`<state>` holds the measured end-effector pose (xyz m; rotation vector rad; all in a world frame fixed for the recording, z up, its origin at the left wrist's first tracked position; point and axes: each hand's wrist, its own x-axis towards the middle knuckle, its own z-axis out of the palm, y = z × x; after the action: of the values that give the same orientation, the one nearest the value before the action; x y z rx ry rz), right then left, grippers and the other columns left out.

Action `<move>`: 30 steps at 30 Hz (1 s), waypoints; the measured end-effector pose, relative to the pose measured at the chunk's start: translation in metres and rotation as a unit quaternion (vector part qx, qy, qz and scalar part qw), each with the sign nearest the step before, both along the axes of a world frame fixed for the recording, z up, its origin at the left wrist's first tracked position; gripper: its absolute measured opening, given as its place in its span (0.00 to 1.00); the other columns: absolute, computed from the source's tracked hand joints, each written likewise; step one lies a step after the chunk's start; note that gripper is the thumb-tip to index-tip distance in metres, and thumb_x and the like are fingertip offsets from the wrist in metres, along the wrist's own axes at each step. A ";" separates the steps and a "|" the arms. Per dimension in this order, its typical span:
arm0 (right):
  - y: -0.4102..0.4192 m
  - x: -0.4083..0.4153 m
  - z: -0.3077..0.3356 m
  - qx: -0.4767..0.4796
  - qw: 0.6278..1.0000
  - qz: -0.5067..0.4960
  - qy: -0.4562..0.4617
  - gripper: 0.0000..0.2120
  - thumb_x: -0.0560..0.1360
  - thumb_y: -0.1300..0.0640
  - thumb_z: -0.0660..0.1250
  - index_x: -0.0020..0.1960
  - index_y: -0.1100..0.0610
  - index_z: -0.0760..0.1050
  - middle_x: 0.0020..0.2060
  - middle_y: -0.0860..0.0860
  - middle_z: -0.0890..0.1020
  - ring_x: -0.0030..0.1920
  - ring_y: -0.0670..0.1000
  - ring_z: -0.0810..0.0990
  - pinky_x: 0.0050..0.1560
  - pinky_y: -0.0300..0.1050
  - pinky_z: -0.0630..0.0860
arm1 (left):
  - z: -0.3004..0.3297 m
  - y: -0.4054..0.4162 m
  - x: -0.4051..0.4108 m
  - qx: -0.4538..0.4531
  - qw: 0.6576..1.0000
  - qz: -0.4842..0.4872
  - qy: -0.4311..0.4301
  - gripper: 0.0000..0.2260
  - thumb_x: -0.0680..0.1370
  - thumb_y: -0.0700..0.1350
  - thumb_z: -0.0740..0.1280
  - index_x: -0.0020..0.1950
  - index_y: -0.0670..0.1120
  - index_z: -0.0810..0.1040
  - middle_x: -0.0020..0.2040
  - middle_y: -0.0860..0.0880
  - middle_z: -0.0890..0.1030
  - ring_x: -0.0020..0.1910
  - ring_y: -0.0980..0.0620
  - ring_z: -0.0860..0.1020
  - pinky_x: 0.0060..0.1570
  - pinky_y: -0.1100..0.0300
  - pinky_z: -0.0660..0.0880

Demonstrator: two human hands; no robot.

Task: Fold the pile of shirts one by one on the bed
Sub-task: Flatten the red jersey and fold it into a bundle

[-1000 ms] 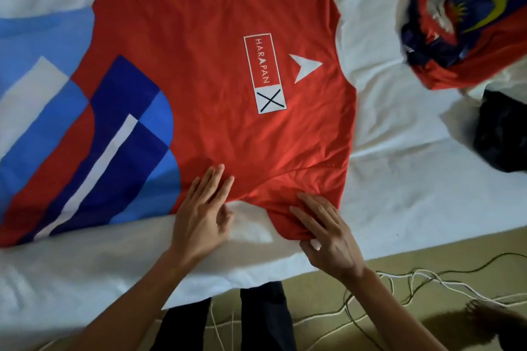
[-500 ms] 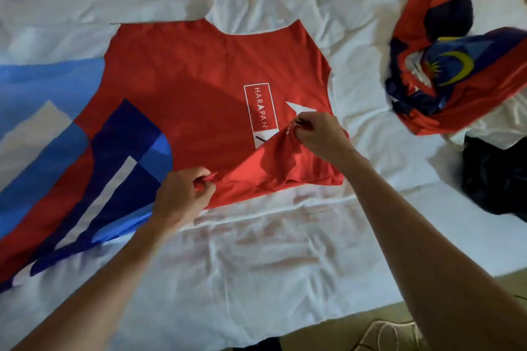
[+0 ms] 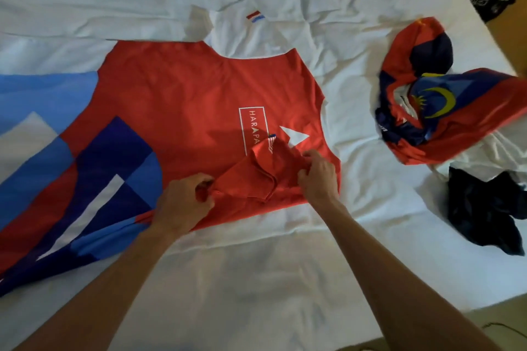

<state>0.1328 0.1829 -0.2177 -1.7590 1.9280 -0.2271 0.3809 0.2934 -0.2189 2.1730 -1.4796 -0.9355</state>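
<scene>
Folding begun: red shirt (image 3: 182, 100) sleeve (image 3: 256, 177) pinched by left hand (image 3: 182, 205) and right hand (image 3: 318, 177) fingers; crumpled shirts (image 3: 445, 111) judged unfolded on bed (image 3: 256, 279).

Dim, soft indoor light; faint shadows under raised cloth; wide-angle bending at edges; slight overall softness.

The spread shirt (image 3: 176, 100) is red with white "HARAPAN" lettering in a white box and a white arrowhead, and bands of navy, light blue and white fill its left part. The crumpled shirt (image 3: 445, 105) at the right of the frame is red and navy with a yellow crescent. Below it lies a dark navy garment (image 3: 484, 208) on the white bedsheet (image 3: 256, 279).
</scene>
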 end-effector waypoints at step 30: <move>0.120 0.229 -0.029 -0.097 0.928 0.359 0.035 0.14 0.69 0.45 0.59 0.43 0.49 0.80 0.40 0.45 0.80 0.44 0.53 0.77 0.50 0.52 0.69 | 0.007 0.226 0.239 0.017 0.971 0.035 -0.237 0.06 0.66 0.48 0.64 0.40 0.49 0.77 0.37 0.51 0.79 0.38 0.45 0.78 0.39 0.53 0.73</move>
<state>0.3615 0.3027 -0.2463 -2.4985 1.2075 -0.0892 0.6199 0.5192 -0.2115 2.5788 -1.5757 -0.4325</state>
